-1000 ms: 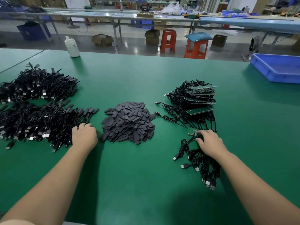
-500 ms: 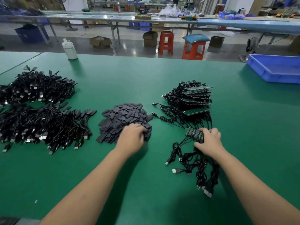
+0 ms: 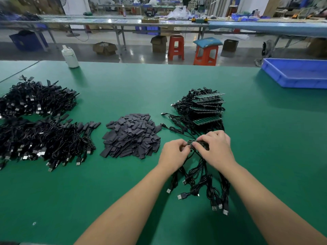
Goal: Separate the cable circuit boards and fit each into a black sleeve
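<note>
A small strip of green circuit boards [image 3: 190, 143] is held between both hands just above the green table [image 3: 274, 138]. My left hand [image 3: 174, 152] pinches its left end and my right hand [image 3: 215, 147] grips the rest, hiding most of it. Black USB cables [image 3: 203, 184] hang from the strip and trail toward me. A heap of flat black sleeves [image 3: 131, 136] lies just left of my left hand. Whether that hand also holds a sleeve is hidden. More board strips with cables [image 3: 205, 110] are stacked behind my hands.
Two large heaps of black sleeved cables [image 3: 44, 137] [image 3: 35, 99] fill the left of the table. A blue plastic tray [image 3: 297, 73] sits at the far right, a white bottle [image 3: 70, 57] at the far left edge. Red stools and workbenches stand beyond.
My left hand went from the cable heap across the sleeve pile to the board strip. My right hand lifted the strip slightly; both hands now hold it.
</note>
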Demonstrator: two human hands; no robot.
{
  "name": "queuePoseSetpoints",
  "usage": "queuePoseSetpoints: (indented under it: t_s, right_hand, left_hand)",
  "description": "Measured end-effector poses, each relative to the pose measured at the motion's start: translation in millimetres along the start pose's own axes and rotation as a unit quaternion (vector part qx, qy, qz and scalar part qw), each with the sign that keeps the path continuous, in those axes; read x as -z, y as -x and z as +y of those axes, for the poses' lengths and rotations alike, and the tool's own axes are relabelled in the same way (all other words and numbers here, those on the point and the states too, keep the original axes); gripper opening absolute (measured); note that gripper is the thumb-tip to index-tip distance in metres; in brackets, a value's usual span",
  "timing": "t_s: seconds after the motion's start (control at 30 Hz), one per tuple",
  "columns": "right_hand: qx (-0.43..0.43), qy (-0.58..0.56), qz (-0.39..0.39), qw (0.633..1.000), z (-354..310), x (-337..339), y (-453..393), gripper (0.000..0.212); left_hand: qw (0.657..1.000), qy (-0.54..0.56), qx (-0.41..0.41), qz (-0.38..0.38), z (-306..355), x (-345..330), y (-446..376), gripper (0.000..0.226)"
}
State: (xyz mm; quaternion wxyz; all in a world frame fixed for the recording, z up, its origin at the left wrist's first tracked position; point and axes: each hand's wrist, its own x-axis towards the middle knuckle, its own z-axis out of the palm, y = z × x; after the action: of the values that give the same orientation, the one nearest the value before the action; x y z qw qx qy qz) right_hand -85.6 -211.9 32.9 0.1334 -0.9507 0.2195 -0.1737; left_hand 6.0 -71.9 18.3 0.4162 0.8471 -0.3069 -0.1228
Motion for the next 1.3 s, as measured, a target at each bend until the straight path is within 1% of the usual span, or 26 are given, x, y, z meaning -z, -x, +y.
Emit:
queuePoseSetpoints:
  t_s: [0.07,0.17,0.27,0.4,0.67,0.77,0.87,0.97,1.03,1.1,1.13,1.17,1.2,1.23,1.27,1.3]
  right_hand:
    - [0.025,-0.027,-0.01,0.999,-5,1,-1,0.024]
    - [0.033,-0.077,-0.017,0.996,-12,2,-3,0.019]
    - [0.038,-0.052,-0.026,0.998,-16,1,-3,0.021]
    - [0.037,-0.016,-0.017,0.999,-21,1,0,0.021]
    - [0.004,0.045,-0.001,0.999,-32,-2,0,0.026]
    - [0.025,0.062,0.005,0.998,-30,-4,0,0.026]
    - [0.044,0.069,0.015,0.997,-23,-5,-1,0.023]
    - [-0.007,0.049,-0.014,0.999,-9,-7,-5,0.025]
    - [-0.042,0.063,-0.059,0.995,-1,-10,-6,0.035]
    - [-0.051,0.057,-0.081,0.994,3,-14,-6,0.045]
    - [-0.047,0.027,-0.078,0.995,0,-15,-6,0.045]
    - [-0.049,-0.031,-0.073,0.996,-5,-16,-6,0.041]
    - [-0.067,-0.116,-0.081,0.988,-13,-16,-5,0.038]
    - [-0.104,-0.22,-0.104,0.964,-22,-16,-5,0.037]
    - [-0.144,-0.329,-0.137,0.923,-31,-16,-3,0.038]
    - [-0.175,-0.419,-0.172,0.874,-40,-18,-1,0.041]
  left_hand:
    - [1.0,-0.012,0.0,-0.003,3,2,0,0.019]
    - [1.0,-0.029,-0.002,0.007,5,5,0,0.02]
    - [0.998,-0.058,-0.009,0.013,4,8,2,0.025]
    - [0.994,-0.1,-0.018,0.035,5,9,5,0.034]
    - [0.987,-0.133,-0.02,0.085,13,4,13,0.037]
    - [0.986,-0.133,-0.02,0.096,10,3,14,0.032]
    - [0.99,-0.072,-0.008,0.117,3,10,14,0.027]
    - [0.992,0.004,0.014,0.129,-4,26,10,0.026]
    - [0.99,0.081,0.032,0.109,-6,39,7,0.024]
    - [0.982,0.175,0.04,0.061,-6,49,6,0.017]
    - [0.975,0.216,0.041,0.033,-5,53,7,0.011]
    - [0.968,0.249,0.042,0.008,-3,56,8,0.007]
    - [0.961,0.272,0.045,-0.011,0,58,9,0.005]
    - [0.959,0.28,0.046,-0.021,2,60,10,0.008]
    - [0.962,0.269,0.042,-0.025,2,62,10,0.011]
    - [0.97,0.239,0.031,-0.024,2,64,10,0.013]
